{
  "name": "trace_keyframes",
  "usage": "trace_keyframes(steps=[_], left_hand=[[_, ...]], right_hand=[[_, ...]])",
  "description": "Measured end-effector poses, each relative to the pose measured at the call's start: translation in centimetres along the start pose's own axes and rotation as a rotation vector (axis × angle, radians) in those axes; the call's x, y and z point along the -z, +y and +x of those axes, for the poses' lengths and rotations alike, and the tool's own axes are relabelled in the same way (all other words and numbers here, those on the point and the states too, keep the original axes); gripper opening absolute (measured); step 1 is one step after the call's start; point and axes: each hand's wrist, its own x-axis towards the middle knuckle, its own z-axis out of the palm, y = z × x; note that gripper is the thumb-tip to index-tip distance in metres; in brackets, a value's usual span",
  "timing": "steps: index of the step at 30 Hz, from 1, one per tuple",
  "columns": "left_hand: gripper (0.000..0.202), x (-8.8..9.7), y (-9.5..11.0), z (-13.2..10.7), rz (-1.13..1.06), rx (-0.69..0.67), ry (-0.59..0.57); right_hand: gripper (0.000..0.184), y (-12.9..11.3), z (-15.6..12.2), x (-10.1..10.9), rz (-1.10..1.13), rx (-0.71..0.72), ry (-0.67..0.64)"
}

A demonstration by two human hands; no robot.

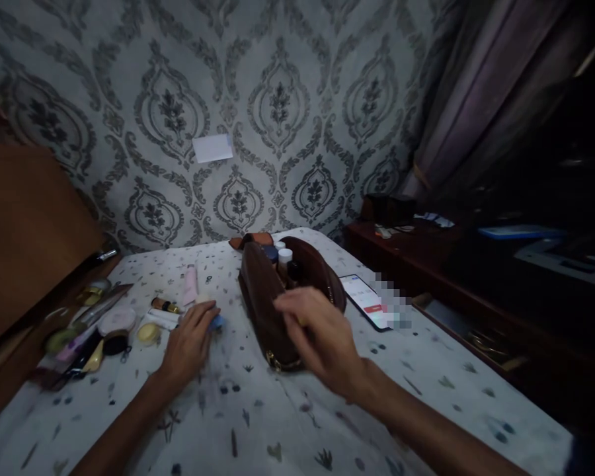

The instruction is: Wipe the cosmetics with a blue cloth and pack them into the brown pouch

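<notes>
A dark brown zippered bag (265, 297) lies with its top open in the middle of the bed or table cover. Inside it stand white-capped containers (284, 256) and a dark round-topped one (294, 270). My right hand (324, 334) is over the bag's near end, fingers curled together; a speck of yellow shows at the palm, too hidden to name. To the left of the bag, my left hand (191, 337) is low over the cloth with its fingers bent down. A small blue item (217, 322) shows at its fingertips. Beyond it lies a pink tube (190, 284).
Several cosmetics lie at the left, among them a round compact (116, 320), a yellow-lidded jar (148, 333) and a small dark bottle (164, 305). A lit phone (364, 301) rests right of the bag. A brown panel (30, 231) stands at the left; a partly open drawer (469, 330) is at the right.
</notes>
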Motion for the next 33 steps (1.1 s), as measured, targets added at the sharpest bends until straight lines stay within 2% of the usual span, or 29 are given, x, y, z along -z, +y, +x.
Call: trace_keyframes(steps=[2,4,7,12,14,16,20,27,30,33], left_hand=[[0.046,0.1,-1.4,0.2,0.080,0.137,-0.027],[0.050,0.1,-2.5,0.8,0.109,0.267,-0.060],[0.056,-0.2,-3.4,2.0,0.021,0.357,-0.101],[0.053,-0.7,-3.0,2.9,-0.148,0.331,-0.103],[0.048,-0.5,-2.8,2.8,-0.236,0.327,-0.081],[0.045,-0.1,-2.9,2.6,-0.346,0.329,-0.062],[0.041,0.4,-3.5,1.9,-0.510,0.394,0.025],[0.033,-0.5,-4.6,0.8,-0.532,0.581,0.269],[0.029,-0.7,-4.5,0.7,-0.555,0.590,0.285],[0.028,-0.9,-3.9,0.8,-0.601,0.533,0.216]], right_hand=[[0.031,-1.4,-1.3,-1.8,0.053,0.109,-0.098],[0.030,-2.2,-2.5,-4.0,0.117,0.081,-0.193],[0.034,-2.3,-3.9,-8.0,0.209,-0.157,-0.287],[0.050,0.3,-4.5,-14.9,0.253,-0.627,-0.319],[0.055,1.5,-3.9,-17.0,0.223,-0.712,-0.355],[0.061,2.3,-3.3,-18.5,0.174,-0.736,-0.370],[0.061,2.6,-2.8,-19.8,0.104,-0.704,-0.372],[0.031,3.0,-3.8,-20.4,0.122,-0.671,-0.283],[0.033,3.8,-4.2,-20.7,0.147,-0.695,-0.255],[0.034,4.3,-4.4,-20.8,0.149,-0.691,-0.268]])
